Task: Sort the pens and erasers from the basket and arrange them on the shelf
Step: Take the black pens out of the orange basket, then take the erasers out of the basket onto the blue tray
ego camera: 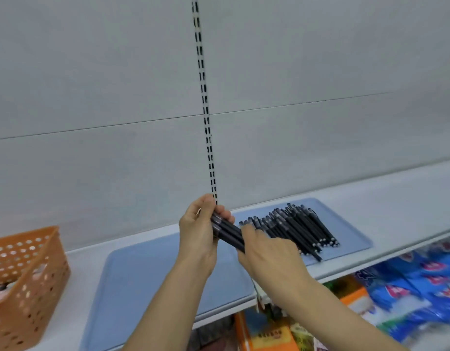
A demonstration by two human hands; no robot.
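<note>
My left hand [201, 231] grips one end of a bundle of black pens [229, 233] above the white shelf [396, 198]. My right hand [269, 257] holds the bundle's other end, its fingers curled round the pens. Behind my right hand, several more black pens [297, 226] lie in a row on the right blue mat [345, 224]. A second blue mat [147, 274] lies bare below my arms. The orange perforated basket [28, 279] stands at the left end of the shelf, with something pink and grey showing inside it.
A slotted upright rail [206, 122] runs up the grey back panel. Below the shelf's front edge, blue packets [421, 287] and orange packages [267, 335] fill the lower shelf.
</note>
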